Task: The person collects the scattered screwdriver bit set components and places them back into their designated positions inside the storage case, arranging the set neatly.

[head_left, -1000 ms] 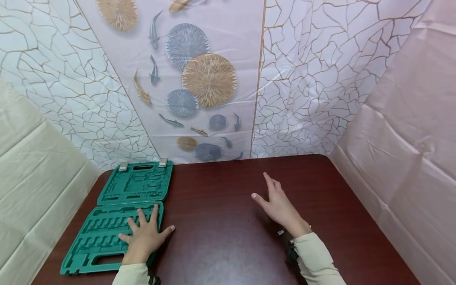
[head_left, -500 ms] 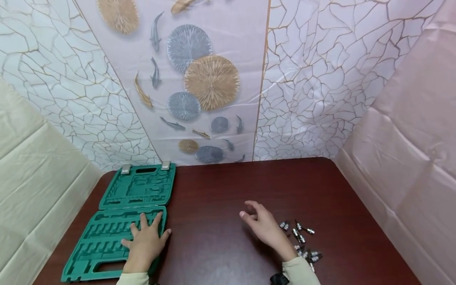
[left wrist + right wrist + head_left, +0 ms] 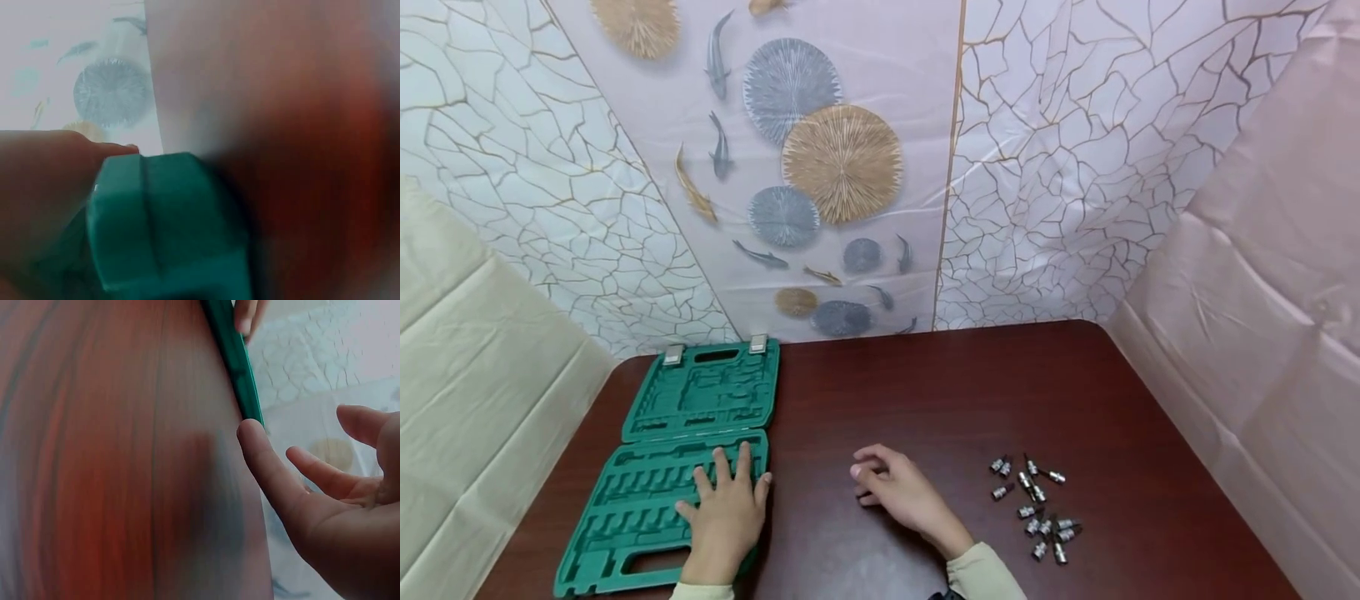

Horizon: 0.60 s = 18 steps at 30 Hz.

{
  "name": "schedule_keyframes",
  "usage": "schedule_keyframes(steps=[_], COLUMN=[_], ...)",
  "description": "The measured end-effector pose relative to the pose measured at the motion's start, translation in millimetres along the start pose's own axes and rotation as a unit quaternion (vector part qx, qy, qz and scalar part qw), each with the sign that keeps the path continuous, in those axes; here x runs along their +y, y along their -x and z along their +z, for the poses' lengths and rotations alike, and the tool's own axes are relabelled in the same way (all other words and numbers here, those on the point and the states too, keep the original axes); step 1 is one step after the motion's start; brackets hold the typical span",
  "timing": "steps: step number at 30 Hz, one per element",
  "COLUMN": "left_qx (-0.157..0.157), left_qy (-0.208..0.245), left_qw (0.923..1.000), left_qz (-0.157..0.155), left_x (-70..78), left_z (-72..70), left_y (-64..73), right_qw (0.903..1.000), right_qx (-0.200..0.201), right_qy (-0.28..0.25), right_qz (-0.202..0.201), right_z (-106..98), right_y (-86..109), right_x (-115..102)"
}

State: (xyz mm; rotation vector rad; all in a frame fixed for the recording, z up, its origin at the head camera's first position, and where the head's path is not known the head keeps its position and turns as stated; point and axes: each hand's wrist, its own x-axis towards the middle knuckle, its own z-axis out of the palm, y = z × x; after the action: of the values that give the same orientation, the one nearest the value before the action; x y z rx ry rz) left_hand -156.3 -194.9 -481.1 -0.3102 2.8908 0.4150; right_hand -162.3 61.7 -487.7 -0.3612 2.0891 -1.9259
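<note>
The green case [image 3: 658,467], with long axis pointing forward, lies under the widely spread left hand [image 3: 727,514] and leftward from the loosely bent right hand [image 3: 901,492], both gripping nothing.

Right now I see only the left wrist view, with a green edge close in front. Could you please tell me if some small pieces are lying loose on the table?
Observer: Yes. In the head view, many small metal pieces lie scattered on the right side of the table.
Operator: Thank you. Is the right hand maybe holding one of them?
Observer: I see nothing in it; it is loosely curled, between the green case and the pieces.
</note>
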Motion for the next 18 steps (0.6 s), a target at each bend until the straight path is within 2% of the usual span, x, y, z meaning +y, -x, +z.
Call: schedule_keyframes(steps=[4,9,14,18], left_qx=[0.004,0.004,-0.01,-0.014], left_qy=[0.005,0.022,0.05,0.071], left_qw=[1.0,0.9996,0.9976,0.9948], left_qz=[-0.002,0.016,0.047,0.072], left_x=[3.7,6.9,8.8,9.3], left_z=[1.9,3.3,4.0,4.7], left_y=[5.8,14.0,20.6,25.1], right_qw=[0.9979,0.9929,0.9914,0.9935], right_qx=[-0.025,-0.035,-0.026,-0.029], right_qy=[-0.053,-0.097,-0.111,-0.094], right_qz=[0.028,0.059,0.065,0.057], right_z=[18,33,41,44], right_y=[-4.1,-7.7,-13.7,-22.2], right_x=[2,8,13,14])
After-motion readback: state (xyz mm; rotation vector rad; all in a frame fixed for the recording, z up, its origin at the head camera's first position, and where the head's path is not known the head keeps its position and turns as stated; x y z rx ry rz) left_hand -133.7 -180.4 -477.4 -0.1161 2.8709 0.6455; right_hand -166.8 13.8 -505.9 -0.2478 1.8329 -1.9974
